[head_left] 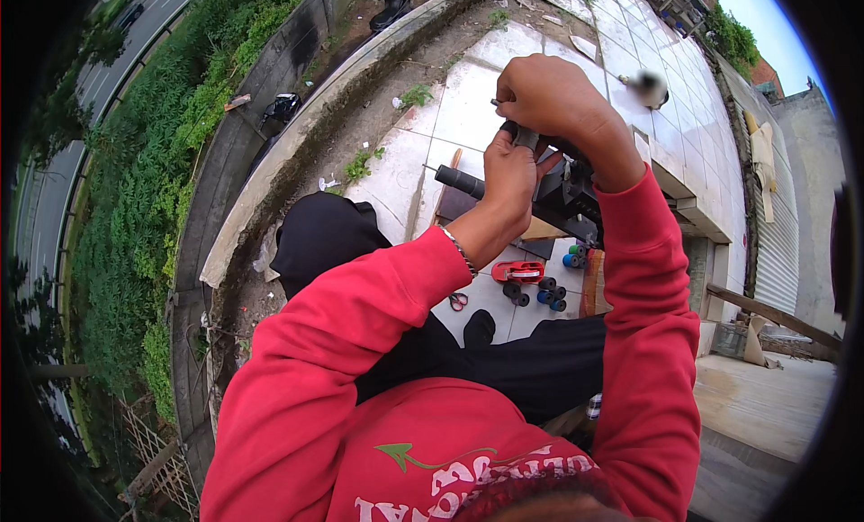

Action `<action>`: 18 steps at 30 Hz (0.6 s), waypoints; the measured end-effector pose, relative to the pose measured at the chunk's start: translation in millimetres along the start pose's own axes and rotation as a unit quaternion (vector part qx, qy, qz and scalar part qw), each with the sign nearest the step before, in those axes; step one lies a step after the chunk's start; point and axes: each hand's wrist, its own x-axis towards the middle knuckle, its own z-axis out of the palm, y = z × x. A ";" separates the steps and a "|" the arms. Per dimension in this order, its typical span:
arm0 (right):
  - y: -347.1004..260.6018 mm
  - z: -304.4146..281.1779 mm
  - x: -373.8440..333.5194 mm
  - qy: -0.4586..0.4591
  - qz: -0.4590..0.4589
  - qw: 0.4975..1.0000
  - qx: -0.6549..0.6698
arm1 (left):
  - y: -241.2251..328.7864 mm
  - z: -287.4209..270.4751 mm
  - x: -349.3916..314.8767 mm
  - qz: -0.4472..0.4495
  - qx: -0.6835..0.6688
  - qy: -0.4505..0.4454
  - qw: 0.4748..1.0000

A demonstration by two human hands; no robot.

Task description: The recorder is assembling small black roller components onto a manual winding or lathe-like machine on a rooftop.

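Both of my hands are close together, above a black device (562, 196) with a boxy frame. The fingers of my left hand (510, 175) are wrapped round a dark grey cylindrical piece (526, 137). Just above it, my right hand (553, 94) is bent down at the wrist with its fingers curled closed. A small dark tip shows at its fingers, but what they pinch is hidden. Beside my left wrist, a black cylinder (459, 181) with a thin metal rod at its end points left.
On the white tiles below lie a red tool-like object (517, 271), several small blue, green and black rolls (551, 295) and red-handled scissors (458, 301). A low concrete wall (297, 130) curves along the left. A small animal (648, 90) is farther off on the tiles.
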 end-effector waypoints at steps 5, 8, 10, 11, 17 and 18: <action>-8.7 8.2 -3.6 0.053 -0.008 0.998 -0.028 | 2.0 2.4 -0.7 -0.004 0.024 0.013 1.000; -4.4 7.4 -8.9 0.031 0.034 0.999 -0.007 | 0.1 1.0 -0.7 0.005 0.018 -0.004 1.000; -6.9 8.5 -10.2 0.022 0.052 0.998 0.006 | -1.6 -1.8 0.0 -0.005 0.020 -0.015 1.000; -9.4 9.6 -10.6 0.048 0.045 0.998 -0.016 | -2.0 -3.6 1.2 0.006 0.027 -0.017 0.999; -16.1 13.7 -14.6 0.081 0.055 0.995 -0.009 | -10.2 -10.8 8.5 0.024 0.025 -0.010 0.999; -16.6 13.4 -14.5 0.086 0.067 0.994 -0.014 | -10.6 -11.3 10.1 0.029 0.032 -0.014 0.999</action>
